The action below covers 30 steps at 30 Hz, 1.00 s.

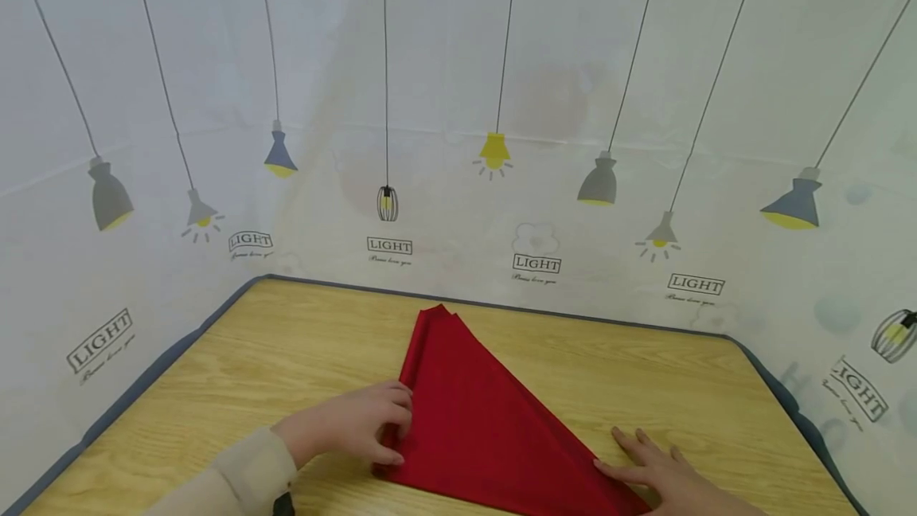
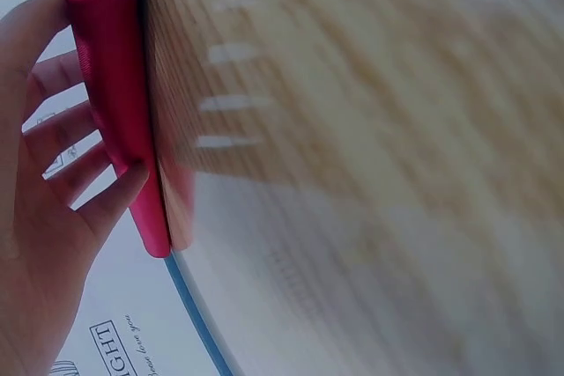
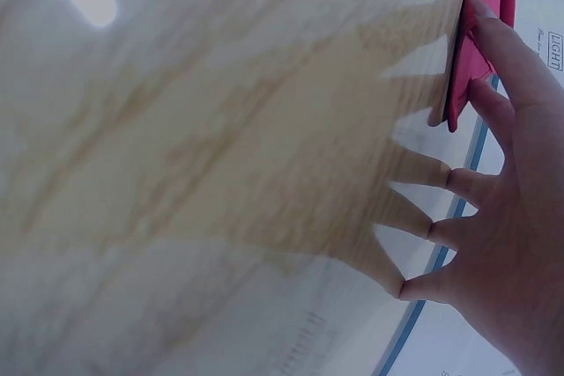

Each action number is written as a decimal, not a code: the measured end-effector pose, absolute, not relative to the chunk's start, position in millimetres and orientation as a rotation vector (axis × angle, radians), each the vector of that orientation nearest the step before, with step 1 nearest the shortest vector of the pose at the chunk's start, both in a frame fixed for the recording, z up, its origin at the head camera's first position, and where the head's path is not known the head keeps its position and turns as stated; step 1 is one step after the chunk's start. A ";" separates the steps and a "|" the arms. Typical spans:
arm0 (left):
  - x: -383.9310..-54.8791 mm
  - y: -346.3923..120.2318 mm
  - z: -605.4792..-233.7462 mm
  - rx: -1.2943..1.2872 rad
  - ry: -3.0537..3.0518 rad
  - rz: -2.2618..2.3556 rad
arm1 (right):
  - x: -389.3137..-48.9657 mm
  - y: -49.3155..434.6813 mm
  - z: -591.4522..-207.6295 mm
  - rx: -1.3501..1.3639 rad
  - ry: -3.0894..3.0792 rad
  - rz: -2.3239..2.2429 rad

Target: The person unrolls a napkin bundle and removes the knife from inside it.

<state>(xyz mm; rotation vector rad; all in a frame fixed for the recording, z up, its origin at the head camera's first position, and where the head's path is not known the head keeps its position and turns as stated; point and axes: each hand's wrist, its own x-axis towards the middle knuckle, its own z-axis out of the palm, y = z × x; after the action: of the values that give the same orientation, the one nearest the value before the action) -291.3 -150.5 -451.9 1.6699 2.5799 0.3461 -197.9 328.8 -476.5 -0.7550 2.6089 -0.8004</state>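
Observation:
A red cloth lies folded into a rough triangle, its peak pointing away from me. Along its left edge runs a thick rolled fold, whose hollow end shows in the left wrist view. My left hand touches that edge, fingers bent and spread along it, with the thumb near the close corner. At the cloth's lower right corner is my right hand. Its thumb and index finger touch the cloth corner, while the other fingers spread out with their tips on the table.
The cloth lies on a glossy wood-grain table with a dark blue edge. Pale hanging sheets printed with lamps and lettering surround the table at the back and sides.

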 end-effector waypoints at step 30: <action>-287.0 -168.1 -447.4 1.577 2.622 0.383 | -199.8 329.7 -481.9 -0.817 2.674 -0.731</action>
<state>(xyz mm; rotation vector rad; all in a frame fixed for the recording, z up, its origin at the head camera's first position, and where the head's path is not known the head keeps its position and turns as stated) -287.0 -168.1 -447.4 1.5765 2.6222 0.3833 -199.8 329.7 -481.9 -0.8166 2.6744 -0.7306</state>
